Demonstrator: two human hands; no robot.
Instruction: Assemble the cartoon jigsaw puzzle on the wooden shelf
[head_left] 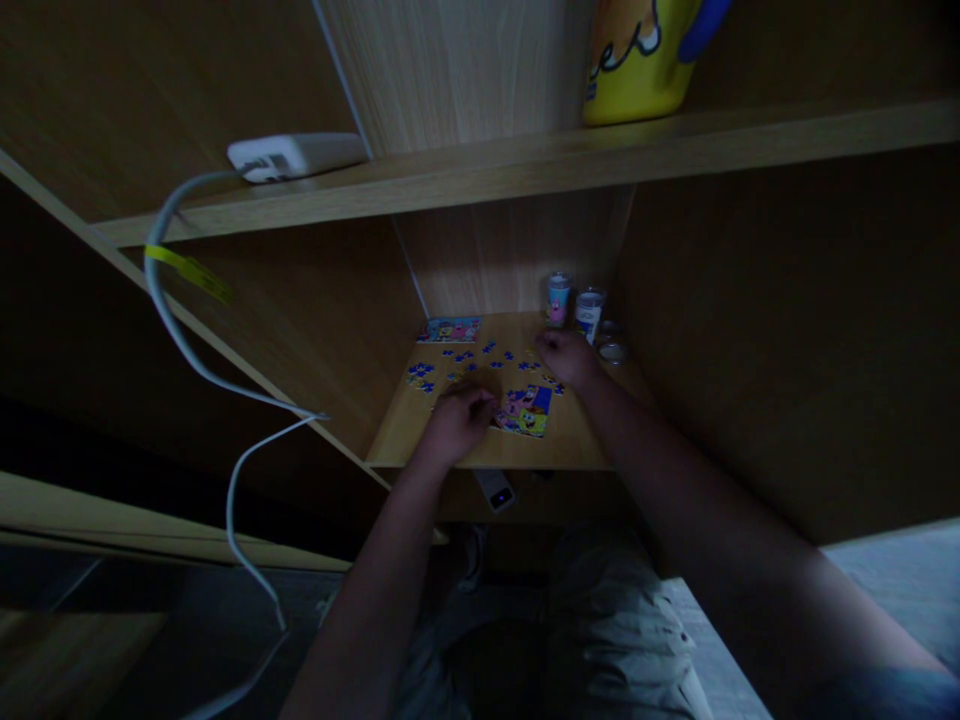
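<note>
From here I cannot tell whether the left hand [459, 420] holds anything: its curled fingers hide what lies beneath, and it covers the near edge of the joined puzzle section [531, 408]. The right hand [566, 357] is just as unclear. The loose puzzle pieces [459, 356] are too small to tell apart. The top edge cuts off the yellow container [637, 70], and the white cable [229, 505] runs out at the bottom.

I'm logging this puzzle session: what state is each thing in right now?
jigsaw puzzle: partly assembled, flat on the shelf.
loose pieces: scattered, unjoined.
left hand: curled, knuckles up, at the puzzle's left edge.
right hand: palm down over pieces.
pink cup: upright.
white cup: upright.
white adapter: lying on the upper shelf, cable attached.
</note>
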